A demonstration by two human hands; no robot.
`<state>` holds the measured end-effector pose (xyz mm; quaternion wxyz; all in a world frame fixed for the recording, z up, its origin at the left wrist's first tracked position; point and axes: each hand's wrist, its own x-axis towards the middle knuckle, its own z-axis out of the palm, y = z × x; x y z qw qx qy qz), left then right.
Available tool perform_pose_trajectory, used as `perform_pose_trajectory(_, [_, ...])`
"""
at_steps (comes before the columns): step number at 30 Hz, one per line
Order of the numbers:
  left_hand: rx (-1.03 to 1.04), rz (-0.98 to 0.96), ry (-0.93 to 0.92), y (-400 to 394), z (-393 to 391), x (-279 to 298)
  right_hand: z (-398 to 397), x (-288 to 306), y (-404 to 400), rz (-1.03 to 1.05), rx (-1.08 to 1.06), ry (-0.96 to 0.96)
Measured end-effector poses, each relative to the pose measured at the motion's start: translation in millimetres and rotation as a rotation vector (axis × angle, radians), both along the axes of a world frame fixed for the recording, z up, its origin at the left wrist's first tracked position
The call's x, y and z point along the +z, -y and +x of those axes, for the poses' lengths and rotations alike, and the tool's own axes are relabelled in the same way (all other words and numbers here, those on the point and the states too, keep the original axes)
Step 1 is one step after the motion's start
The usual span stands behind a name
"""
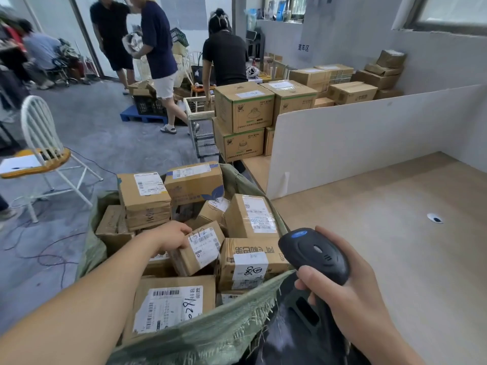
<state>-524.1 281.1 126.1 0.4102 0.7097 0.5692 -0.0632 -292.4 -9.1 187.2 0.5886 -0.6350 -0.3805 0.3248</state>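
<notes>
A green woven sack (200, 335) lies open in front of me, filled with several labelled cardboard parcels. My left hand (171, 237) reaches into it and grips the top edge of a small cardboard parcel (199, 250) with a white barcode label, tilted among the others. My right hand (350, 293) holds a black handheld barcode scanner (315, 255) by its handle, its head over the sack's right edge, close to the parcels. A larger flat parcel (168, 306) with handwritten digits lies nearest me.
A bare wooden tabletop (395, 233) with a white partition board (369, 138) is at right. Stacked large cartons (245, 111) stand behind the sack. A white chair (44, 151) and loose cables are at left. Three people stand at the back, a fourth sits at far left.
</notes>
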Motion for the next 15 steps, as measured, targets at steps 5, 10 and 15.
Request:
perform_pose_trajectory(5, [-0.087, 0.205, -0.128, -3.0, 16.7, -13.6, -2.8, -1.0, 3.2, 0.0, -0.015, -0.029])
perform_pose_trajectory(10, [-0.174, 0.279, -0.235, -5.9, 29.2, -18.4, 1.1, -0.9, 12.3, 0.001, -0.047, -0.004])
perform_pose_trajectory(15, [-0.089, 0.57, -0.194, -8.5, 48.3, 8.5, 8.9, 1.0, 35.1, 0.008, -0.094, 0.019])
